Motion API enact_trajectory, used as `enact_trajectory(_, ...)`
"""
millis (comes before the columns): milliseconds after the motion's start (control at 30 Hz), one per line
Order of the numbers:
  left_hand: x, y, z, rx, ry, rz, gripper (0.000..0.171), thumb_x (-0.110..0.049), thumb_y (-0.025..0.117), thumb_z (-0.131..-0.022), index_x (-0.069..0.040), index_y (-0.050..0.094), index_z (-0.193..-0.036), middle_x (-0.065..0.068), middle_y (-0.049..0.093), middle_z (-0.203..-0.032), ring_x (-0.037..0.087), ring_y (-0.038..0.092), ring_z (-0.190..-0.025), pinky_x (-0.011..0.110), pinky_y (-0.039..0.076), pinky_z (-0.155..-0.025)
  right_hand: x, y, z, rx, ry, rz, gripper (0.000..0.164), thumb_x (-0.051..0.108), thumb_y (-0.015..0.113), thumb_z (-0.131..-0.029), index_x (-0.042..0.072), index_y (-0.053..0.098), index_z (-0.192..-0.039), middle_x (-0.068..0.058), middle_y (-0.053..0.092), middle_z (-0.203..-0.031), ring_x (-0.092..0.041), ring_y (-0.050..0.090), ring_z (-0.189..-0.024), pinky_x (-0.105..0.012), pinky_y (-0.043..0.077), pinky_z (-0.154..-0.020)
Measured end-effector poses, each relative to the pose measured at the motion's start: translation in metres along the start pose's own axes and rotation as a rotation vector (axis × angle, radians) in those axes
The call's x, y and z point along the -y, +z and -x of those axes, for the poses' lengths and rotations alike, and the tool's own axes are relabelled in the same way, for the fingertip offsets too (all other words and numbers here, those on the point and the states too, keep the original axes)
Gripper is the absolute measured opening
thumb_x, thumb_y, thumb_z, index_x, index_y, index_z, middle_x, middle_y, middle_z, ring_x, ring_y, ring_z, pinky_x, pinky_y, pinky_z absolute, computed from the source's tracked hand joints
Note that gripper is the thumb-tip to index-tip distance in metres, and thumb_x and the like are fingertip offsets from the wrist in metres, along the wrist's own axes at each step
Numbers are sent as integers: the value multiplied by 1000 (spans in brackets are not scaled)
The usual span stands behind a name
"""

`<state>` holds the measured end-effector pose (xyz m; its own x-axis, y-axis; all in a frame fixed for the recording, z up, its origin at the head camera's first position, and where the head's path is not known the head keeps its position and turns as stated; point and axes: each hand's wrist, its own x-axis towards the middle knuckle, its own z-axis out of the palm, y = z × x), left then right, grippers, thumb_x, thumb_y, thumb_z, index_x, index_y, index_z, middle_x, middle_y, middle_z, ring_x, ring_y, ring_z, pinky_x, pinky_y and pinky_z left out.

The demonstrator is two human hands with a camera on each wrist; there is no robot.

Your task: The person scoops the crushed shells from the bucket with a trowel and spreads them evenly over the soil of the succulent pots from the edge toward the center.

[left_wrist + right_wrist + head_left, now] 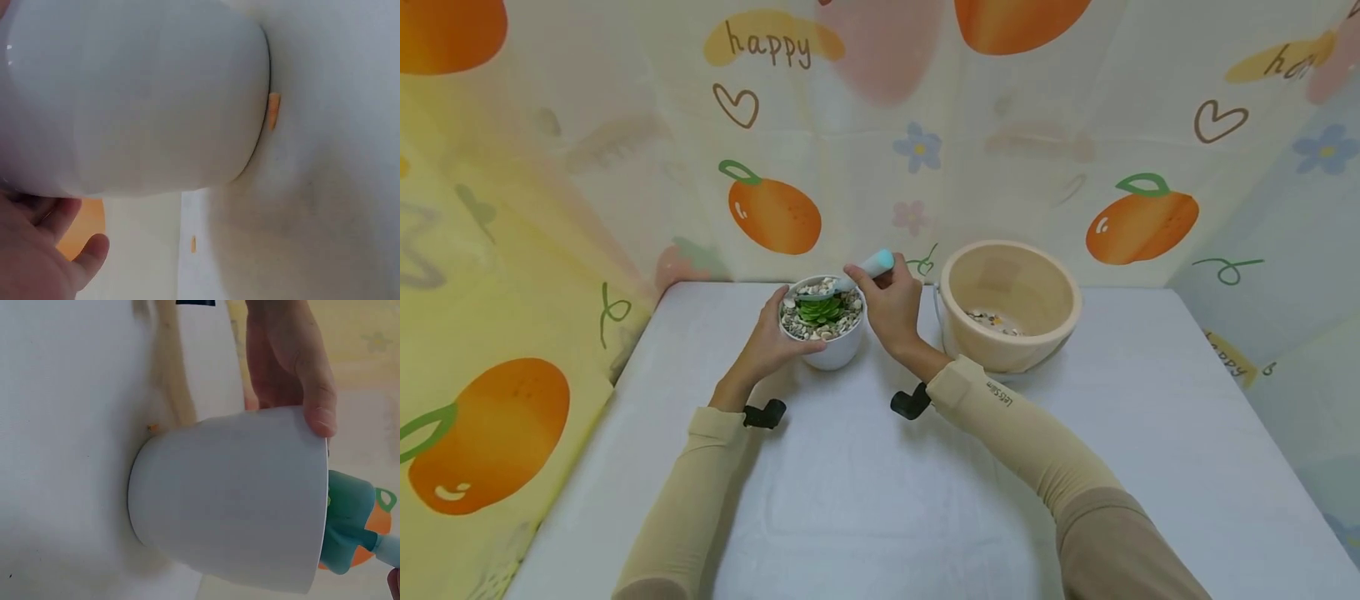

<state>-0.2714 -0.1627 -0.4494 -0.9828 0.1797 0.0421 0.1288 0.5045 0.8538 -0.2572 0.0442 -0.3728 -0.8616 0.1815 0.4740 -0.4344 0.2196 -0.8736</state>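
Observation:
A white plant pot stands upright on the table, with a green succulent among pale pebbles. My left hand grips it from the left, thumb along the near rim and fingers around the side. Above the pot my right hand holds a small garden trowel by its pale blue handle. In the right wrist view the teal trowel blade sits at the pot's mouth; its tip is hidden behind the rim. The left wrist view is mostly the pot's smooth wall.
To the right of the pot stands a beige bucket with some small stones on its bottom. Small orange bits lie on the white table by the pot's base. A printed curtain hangs behind the table.

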Motion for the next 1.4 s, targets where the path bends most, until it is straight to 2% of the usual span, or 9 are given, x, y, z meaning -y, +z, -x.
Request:
enact_trajectory(100,1,2,0,-20,-1,10,118,-36,87,-70,-10,11,-156,21,22,-156,37,25,-143,59,24,-115,-5,0,0,10,-33,-20,29,19,76,-85,-2,58,-95,-19,71,-81,-31,70,-75,-17,49,-62)
enact_trajectory(233,-2,8,2,-69,2,-10,118,-38,88,-68,-8,14,-155,22,25,-154,37,28,-141,60,27,-114,-7,0,-2,14,-117,-23,31,23,77,-84,0,59,-95,-16,71,-79,-27,71,-72,-21,52,-61)
enact_trajectory(333,-6,12,5,-104,-26,-40,119,-42,87,-68,-7,14,-155,22,25,-154,37,28,-140,59,28,-113,-5,0,-2,14,-176,-1,33,23,77,-84,-1,59,-96,-15,72,-79,-23,71,-71,-25,56,-64)
enact_trajectory(567,-16,20,10,-155,-54,-99,120,-48,85,-68,-6,13,-155,24,26,-153,40,28,-139,61,30,-111,-1,-2,-4,15,-234,19,30,18,77,-84,-2,58,-96,-15,71,-78,-22,72,-70,-26,57,-64)
enact_trajectory(733,-13,12,9,-95,-47,-120,119,-46,84,-71,-8,10,-156,22,22,-155,39,23,-142,61,28,-112,-2,-3,-2,28,-215,23,32,20,77,-84,-2,59,-98,-15,71,-80,-22,71,-70,-24,56,-63)
enact_trajectory(867,-7,6,5,-30,-33,-77,121,-44,85,-71,-12,6,-157,21,19,-157,38,22,-144,61,26,-114,-6,-3,2,38,-189,17,31,19,76,-85,-2,58,-99,-15,71,-82,-22,69,-70,-21,54,-64)
enact_trajectory(967,-4,6,2,-7,-32,-41,122,-42,86,-71,-14,4,-157,21,18,-158,38,23,-144,61,25,-115,-8,-3,4,41,-187,7,30,18,76,-86,-2,58,-98,-16,70,-82,-22,70,-72,-22,55,-66)
enact_trajectory(1400,-3,7,0,-15,-29,-23,121,-40,87,-70,-14,7,-157,20,22,-156,37,25,-143,61,25,-114,-6,-5,2,55,-235,-77,27,11,75,-85,-6,59,-100,-20,70,-85,-27,72,-78,-30,59,-70)
